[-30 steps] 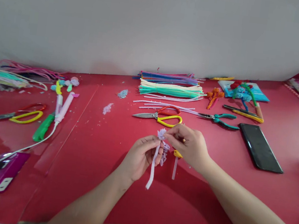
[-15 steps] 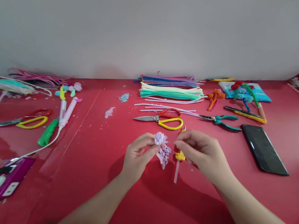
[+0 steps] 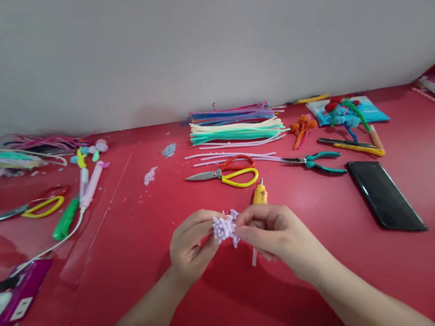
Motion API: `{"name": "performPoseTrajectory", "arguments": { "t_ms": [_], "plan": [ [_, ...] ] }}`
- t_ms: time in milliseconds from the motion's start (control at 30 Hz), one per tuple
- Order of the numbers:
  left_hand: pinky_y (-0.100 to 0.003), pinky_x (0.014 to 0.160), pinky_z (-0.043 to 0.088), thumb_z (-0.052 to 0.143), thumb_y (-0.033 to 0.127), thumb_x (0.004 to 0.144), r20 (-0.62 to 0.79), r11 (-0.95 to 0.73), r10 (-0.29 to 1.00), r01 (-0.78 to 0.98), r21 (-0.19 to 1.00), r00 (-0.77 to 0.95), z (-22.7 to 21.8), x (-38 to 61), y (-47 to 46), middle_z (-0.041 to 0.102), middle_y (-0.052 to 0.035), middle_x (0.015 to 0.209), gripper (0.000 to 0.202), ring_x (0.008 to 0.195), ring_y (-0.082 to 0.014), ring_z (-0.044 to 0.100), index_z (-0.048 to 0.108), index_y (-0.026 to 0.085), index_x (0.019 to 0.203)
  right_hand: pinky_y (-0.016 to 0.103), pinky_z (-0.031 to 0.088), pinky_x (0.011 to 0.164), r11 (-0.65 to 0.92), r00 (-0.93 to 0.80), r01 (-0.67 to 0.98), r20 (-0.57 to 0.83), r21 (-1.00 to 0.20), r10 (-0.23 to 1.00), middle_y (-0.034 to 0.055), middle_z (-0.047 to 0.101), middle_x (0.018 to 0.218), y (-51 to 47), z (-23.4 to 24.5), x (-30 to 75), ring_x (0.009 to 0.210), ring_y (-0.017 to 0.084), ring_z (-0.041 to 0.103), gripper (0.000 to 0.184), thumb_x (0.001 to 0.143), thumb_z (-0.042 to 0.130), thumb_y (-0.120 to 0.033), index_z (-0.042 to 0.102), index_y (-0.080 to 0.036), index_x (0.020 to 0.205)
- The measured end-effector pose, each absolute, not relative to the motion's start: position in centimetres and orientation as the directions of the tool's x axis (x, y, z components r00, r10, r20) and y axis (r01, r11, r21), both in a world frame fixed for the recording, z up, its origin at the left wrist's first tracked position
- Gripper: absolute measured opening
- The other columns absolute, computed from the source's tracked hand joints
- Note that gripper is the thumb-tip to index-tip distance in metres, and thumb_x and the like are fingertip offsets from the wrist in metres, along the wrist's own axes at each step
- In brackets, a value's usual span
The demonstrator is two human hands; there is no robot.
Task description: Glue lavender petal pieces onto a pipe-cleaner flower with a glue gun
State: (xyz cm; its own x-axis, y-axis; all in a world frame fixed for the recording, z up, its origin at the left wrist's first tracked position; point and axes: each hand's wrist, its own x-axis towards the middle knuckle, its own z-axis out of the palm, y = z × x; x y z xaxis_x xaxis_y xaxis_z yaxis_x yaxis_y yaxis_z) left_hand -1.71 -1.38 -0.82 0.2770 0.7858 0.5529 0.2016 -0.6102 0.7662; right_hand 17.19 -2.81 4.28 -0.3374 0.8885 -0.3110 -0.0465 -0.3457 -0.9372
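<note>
Both hands meet over the red table [image 3: 351, 245] near its front edge. My left hand [image 3: 188, 245] pinches a small lilac pipe-cleaner flower [image 3: 223, 228] from the left. My right hand [image 3: 272, 234] closes its thumb and fingers on the same flower from the right. Just behind the right hand lies a yellow glue gun [image 3: 260, 194], its glue stick showing below the fingers. Red-and-yellow scissors [image 3: 228, 174] lie a little farther back.
A stack of coloured pipe cleaners [image 3: 236, 124] lies against the wall, with teal pliers [image 3: 316, 162], a black phone [image 3: 385, 195] and finished flowers [image 3: 344, 115] to the right. At left are more scissors [image 3: 29, 206], a pink tool with a white cable [image 3: 88, 189] and a purple packet [image 3: 2, 306].
The loose lilac strip has been drawn up into the flower, and my right hand has come back onto it. The view has tilted, with the hands now lower in the frame.
</note>
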Motion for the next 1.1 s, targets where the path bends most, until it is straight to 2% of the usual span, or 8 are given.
{"name": "performPoseTrajectory", "arguments": {
  "t_ms": [400,533,733,933,1100],
  "plan": [
    [-0.03,0.064,0.05,0.057,0.009,0.077,0.568,-0.65,0.759,0.319,0.69,0.318,-0.53,-2.07,-1.56,0.07,-0.0081,0.091,0.027,0.076,-0.0194,0.062,0.069,0.025,0.096,0.019,0.023,0.037,-0.334,-0.307,-0.061,-0.301,-0.941,0.903,-0.0101,0.037,0.04,-2.95,4.67,16.95,0.034,0.004,0.032,0.012,0.076,0.06,-0.028,0.061,-0.017,0.072],
    [-0.031,0.067,0.051,0.057,0.007,0.076,0.582,-0.675,0.737,0.328,0.661,0.345,-0.49,-2.13,-1.48,0.069,-0.0087,0.093,0.03,0.077,-0.0194,0.062,0.068,0.024,0.098,0.019,0.024,0.037,-0.338,-0.31,-0.059,-0.304,-0.939,0.901,-0.0099,0.037,0.04,-2.94,4.57,16.93,0.035,0.004,0.032,0.012,0.077,0.06,-0.028,0.061,-0.017,0.072],
    [-0.032,0.066,0.051,0.059,0.011,0.077,0.577,-0.652,0.758,0.327,0.684,0.305,-0.54,-2.05,-1.45,0.07,-0.0079,0.089,0.024,0.075,-0.0194,0.063,0.069,0.024,0.094,0.019,0.024,0.037,-0.338,-0.315,-0.065,-0.302,-0.939,0.9,-0.01,0.038,0.04,-2.84,4.55,16.98,0.035,0.004,0.032,0.012,0.078,0.06,-0.028,0.062,-0.017,0.072],
    [-0.033,0.071,0.051,0.057,0.008,0.077,0.562,-0.618,0.786,0.298,0.727,0.258,-1.14,-2.01,-1.49,0.068,-0.0071,0.089,0.027,0.077,-0.0192,0.061,0.068,0.025,0.095,0.019,0.027,0.038,-0.316,-0.336,-0.046,-0.283,-0.948,0.898,-0.0075,0.043,0.046,-2.7,4.29,17.28,0.037,0.005,0.036,0.017,0.08,0.059,-0.033,0.063,-0.018,0.077],
    [-0.034,0.069,0.051,0.058,0.012,0.077,0.567,-0.62,0.784,0.311,0.72,0.251,-1.41,-2.04,-1.4,0.069,-0.0085,0.088,0.022,0.075,-0.0201,0.061,0.069,0.023,0.093,0.019,0.026,0.037,-0.329,-0.339,-0.066,-0.289,-0.942,0.895,-0.0085,0.041,0.044,-2.76,4.2,17.17,0.036,0.005,0.035,0.014,0.079,0.059,-0.031,0.061,-0.018,0.075]
  ]
}}
